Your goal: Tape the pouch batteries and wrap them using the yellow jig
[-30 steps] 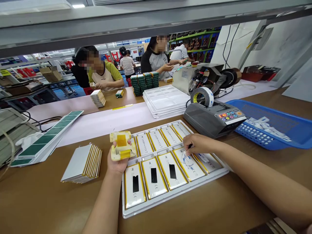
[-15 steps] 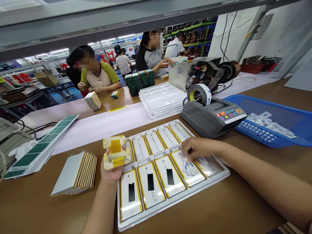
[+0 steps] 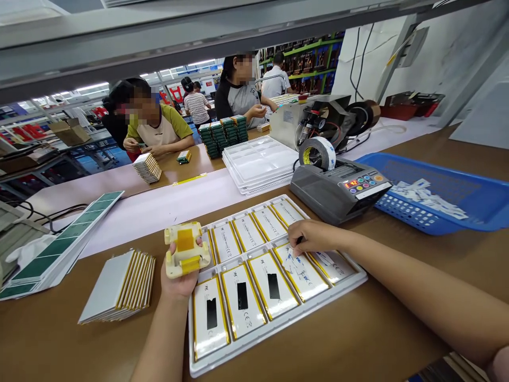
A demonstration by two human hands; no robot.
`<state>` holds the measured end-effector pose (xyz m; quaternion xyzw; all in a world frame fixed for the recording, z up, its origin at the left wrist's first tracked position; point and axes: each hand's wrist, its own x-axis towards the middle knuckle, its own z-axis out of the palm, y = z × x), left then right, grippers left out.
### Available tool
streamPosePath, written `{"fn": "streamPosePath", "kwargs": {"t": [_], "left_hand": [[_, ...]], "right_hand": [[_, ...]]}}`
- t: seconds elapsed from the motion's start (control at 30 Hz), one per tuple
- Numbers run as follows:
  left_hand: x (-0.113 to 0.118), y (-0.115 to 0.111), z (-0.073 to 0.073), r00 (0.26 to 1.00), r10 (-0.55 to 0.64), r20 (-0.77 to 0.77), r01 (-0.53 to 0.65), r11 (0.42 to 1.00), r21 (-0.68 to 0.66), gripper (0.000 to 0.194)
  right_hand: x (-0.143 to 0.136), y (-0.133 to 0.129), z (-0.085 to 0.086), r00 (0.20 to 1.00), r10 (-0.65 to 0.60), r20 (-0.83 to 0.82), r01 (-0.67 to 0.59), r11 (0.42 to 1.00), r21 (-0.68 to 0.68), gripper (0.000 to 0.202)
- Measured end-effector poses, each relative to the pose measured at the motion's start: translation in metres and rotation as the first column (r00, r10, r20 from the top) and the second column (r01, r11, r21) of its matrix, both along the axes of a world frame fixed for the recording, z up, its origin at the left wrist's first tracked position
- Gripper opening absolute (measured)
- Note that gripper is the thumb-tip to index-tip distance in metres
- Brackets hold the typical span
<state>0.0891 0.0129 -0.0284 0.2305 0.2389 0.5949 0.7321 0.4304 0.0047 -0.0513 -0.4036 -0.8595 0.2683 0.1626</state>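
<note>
My left hand [image 3: 180,278] holds a cream plastic fixture [image 3: 186,250] with amber tape on it, above the left edge of a white tray [image 3: 278,339]. Flat white battery cells with yellow edges lie in the tray in two rows. Three front cells, such as this cell [image 3: 243,305], carry a black tape piece. Over the fourth front cell [image 3: 316,286], my right hand [image 3: 312,237] pinches at small white strips with blue marks [image 3: 296,265]; its fingertips are partly hidden.
A grey tape dispenser [image 3: 338,191] stands behind the tray, left of a blue basket [image 3: 429,212] with white strips. Stacked cells [image 3: 119,286] and green-white sheets [image 3: 67,244] lie left. White trays [image 3: 262,162], a machine [image 3: 290,122] and people are beyond.
The camera view has shifted slightly. My right hand remains at the strips, which now look more spread over the cell. My left hand still holds the fixture.
</note>
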Motion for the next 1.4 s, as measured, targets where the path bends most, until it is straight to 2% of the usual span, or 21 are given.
{"fn": "streamPosePath", "kwargs": {"t": [0.33, 0.53, 0.63, 0.7, 0.8, 0.83, 0.87, 0.93, 1.0, 1.07, 1.13, 1.23, 1.4], "left_hand": [[0.002, -0.001, 0.003, 0.999, 0.025, -0.02, -0.026, 1.0, -0.01, 0.032], [0.003, -0.001, 0.004, 0.999, -0.015, -0.03, 0.015, 1.0, 0.007, 0.032], [0.002, 0.0, 0.003, 1.0, -0.028, -0.01, 0.028, 0.999, -0.015, 0.032], [0.0, 0.0, 0.001, 1.0, -0.029, -0.006, 0.029, 0.999, -0.02, 0.032], [-0.004, 0.002, -0.001, 1.0, -0.022, -0.007, 0.022, 1.0, -0.011, 0.032], [-0.004, 0.002, -0.001, 1.0, -0.02, -0.004, 0.02, 1.0, -0.009, 0.032], [-0.005, 0.002, -0.002, 1.0, -0.019, -0.001, 0.019, 1.0, -0.008, 0.032], [-0.005, 0.003, -0.002, 1.0, -0.019, 0.005, 0.019, 1.0, -0.006, 0.032], [-0.005, 0.003, -0.003, 1.0, -0.026, 0.007, 0.026, 1.0, -0.002, 0.032], [-0.006, 0.003, -0.004, 0.999, -0.037, -0.001, 0.037, 0.999, 0.004, 0.033], [-0.007, 0.004, -0.004, 0.999, -0.039, -0.017, 0.039, 0.999, 0.006, 0.033], [-0.007, 0.004, -0.004, 0.998, -0.036, -0.049, 0.035, 0.999, -0.016, 0.033], [-0.002, 0.002, 0.0, 0.994, -0.013, -0.105, 0.01, 0.999, -0.032, 0.033]], "right_hand": [[0.011, 0.007, -0.001, 0.991, 0.133, 0.024, -0.126, 0.974, -0.186, 0.018], [0.003, -0.003, 0.001, 0.999, 0.049, 0.022, -0.047, 0.996, -0.072, 0.013], [-0.001, -0.005, 0.003, 0.999, 0.038, 0.016, -0.037, 0.996, -0.08, 0.013], [0.003, -0.005, 0.005, 0.996, 0.085, -0.039, -0.091, 0.981, -0.173, 0.015], [0.018, -0.004, 0.012, 0.962, 0.226, -0.15, -0.267, 0.892, -0.366, 0.024], [0.024, -0.004, 0.014, 0.957, 0.242, -0.158, -0.286, 0.872, -0.397, 0.026], [0.03, -0.003, 0.016, 0.965, 0.225, -0.133, -0.26, 0.88, -0.398, 0.027], [0.037, -0.003, 0.019, 0.994, 0.112, -0.01, -0.109, 0.944, -0.311, 0.022], [0.039, -0.003, 0.02, 0.993, -0.008, 0.122, 0.027, 0.987, -0.156, 0.015], [0.037, -0.004, 0.022, 0.976, -0.069, 0.205, 0.073, 0.997, -0.013, 0.009], [0.034, -0.005, 0.024, 0.965, -0.081, 0.251, 0.065, 0.995, 0.071, 0.007], [0.034, -0.005, 0.027, 0.95, -0.069, 0.304, 0.04, 0.994, 0.101, 0.005], [0.039, -0.003, 0.027, 0.933, -0.014, 0.361, 0.005, 1.0, 0.024, 0.006]]}}
